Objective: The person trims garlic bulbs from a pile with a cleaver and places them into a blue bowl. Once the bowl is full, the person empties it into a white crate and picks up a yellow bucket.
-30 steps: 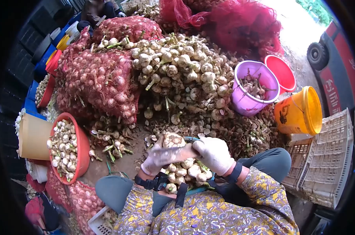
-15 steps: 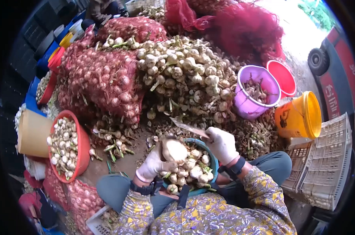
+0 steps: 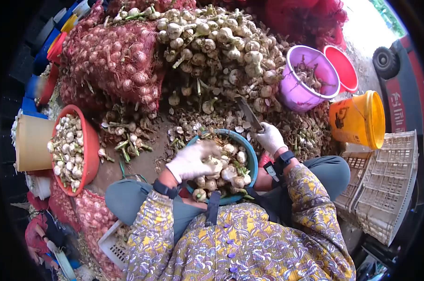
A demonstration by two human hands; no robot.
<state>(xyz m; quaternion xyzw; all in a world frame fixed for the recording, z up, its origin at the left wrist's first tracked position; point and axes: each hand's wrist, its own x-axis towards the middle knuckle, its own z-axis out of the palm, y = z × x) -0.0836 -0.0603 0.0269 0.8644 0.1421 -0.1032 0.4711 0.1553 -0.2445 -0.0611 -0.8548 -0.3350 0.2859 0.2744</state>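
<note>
In my right hand (image 3: 272, 139), gloved in white, is a knife (image 3: 248, 114), its blade pointing up and away to the left, beside the rim of a blue basin (image 3: 254, 164). My gloved left hand (image 3: 193, 160) reaches over the basin's left side, low above the garlic bulbs (image 3: 230, 173) in it. Motion smears its fingers, so I cannot tell whether they grip a bulb. The basin rests between my crossed legs. Just beyond it, loose skins and trimmings (image 3: 205, 122) cover the ground at the foot of a large garlic heap (image 3: 221, 56).
Left stand a red tub of garlic bulbs (image 3: 91, 154) and a full red mesh sack (image 3: 116, 65). A purple bucket (image 3: 294, 96) with stalks, a red bucket (image 3: 345, 70), a yellow bucket (image 3: 350, 122) and white crates (image 3: 385, 182) line the right. Another person (image 3: 41, 239) is at lower left.
My left hand held a large pale bulb near the knife; now it is over the basin's contents. The knife blade points more steeply upward. The view has tilted down.
</note>
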